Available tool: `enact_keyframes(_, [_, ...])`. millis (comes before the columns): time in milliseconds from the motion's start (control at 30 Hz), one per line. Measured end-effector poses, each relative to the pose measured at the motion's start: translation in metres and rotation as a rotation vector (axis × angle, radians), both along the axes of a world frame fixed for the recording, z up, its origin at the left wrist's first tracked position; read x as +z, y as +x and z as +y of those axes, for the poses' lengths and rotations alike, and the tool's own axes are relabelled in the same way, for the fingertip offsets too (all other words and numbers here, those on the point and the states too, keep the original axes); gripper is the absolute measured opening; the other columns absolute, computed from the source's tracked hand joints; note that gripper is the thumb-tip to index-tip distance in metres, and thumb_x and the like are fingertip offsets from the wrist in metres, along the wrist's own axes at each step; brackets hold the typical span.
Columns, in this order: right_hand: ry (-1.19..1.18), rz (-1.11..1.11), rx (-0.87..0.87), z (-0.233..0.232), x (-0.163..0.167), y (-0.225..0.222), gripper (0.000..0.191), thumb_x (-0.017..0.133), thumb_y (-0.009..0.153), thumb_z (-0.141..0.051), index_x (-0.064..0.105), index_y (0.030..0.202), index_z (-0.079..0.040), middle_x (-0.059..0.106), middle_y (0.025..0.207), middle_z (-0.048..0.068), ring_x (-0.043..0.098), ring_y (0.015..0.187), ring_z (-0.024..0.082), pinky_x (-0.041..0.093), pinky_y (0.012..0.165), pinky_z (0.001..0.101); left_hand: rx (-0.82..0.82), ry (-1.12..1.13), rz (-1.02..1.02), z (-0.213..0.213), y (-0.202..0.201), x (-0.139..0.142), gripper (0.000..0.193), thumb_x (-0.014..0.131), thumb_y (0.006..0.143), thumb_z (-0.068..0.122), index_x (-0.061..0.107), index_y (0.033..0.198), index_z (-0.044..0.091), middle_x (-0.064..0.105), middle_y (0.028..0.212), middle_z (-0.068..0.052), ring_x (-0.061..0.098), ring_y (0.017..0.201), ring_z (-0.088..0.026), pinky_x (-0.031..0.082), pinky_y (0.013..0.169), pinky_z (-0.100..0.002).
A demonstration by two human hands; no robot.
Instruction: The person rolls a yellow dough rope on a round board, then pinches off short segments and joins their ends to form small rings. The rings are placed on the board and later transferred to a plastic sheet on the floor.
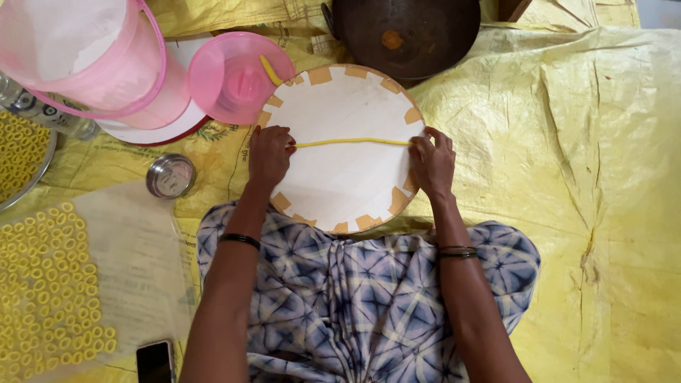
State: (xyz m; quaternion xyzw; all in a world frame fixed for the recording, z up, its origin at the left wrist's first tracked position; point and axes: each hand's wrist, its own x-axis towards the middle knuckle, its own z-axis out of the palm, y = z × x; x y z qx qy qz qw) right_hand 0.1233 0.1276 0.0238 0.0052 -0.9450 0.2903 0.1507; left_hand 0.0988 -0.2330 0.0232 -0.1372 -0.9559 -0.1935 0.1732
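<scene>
Yellow dough strand (pixel 352 142) stretched taut, left hand (pixel 269 154) and right hand (pixel 431 163) pinching its ends.

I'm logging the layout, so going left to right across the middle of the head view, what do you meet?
Small steel lid → left hand → yellow dough strand on the round white board → right hand → yellow sheet.

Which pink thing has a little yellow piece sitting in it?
The small pink lid, lying beside the round white board, holds a short yellow strip. The big pink jug to its left shows only white inside.
</scene>
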Motion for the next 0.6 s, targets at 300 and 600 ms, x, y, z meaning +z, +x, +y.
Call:
enact_keyframes(300, [-0.007,0.109,0.068,0.005,0.0,-0.005,0.013,0.074,0.093,-0.018,0.076,0.102,-0.009,0.071,0.125,0.007,0.058,0.124,0.029,0.041,0.102,0.0479,-0.013,0.134,-0.281,-0.009,-0.013,0.027,0.012,0.08,0.084,0.013,0.081,0.095,0.011,0.077,0.09,-0.011,0.072,0.082,-0.028,0.041,0.104,-0.044])
enact_keyframes(600, [-0.384,0.071,0.144,0.004,0.009,-0.009,0.017,0.075,0.096,-0.012,0.076,0.111,-0.003,0.079,0.098,0.011,0.076,0.087,0.023,0.059,0.079,0.0345,-0.059,0.255,-0.288,0.0,-0.022,0.062,0.017,0.08,0.084,0.015,0.08,0.1,0.011,0.076,0.097,-0.011,0.073,0.09,-0.026,0.054,0.083,-0.039])
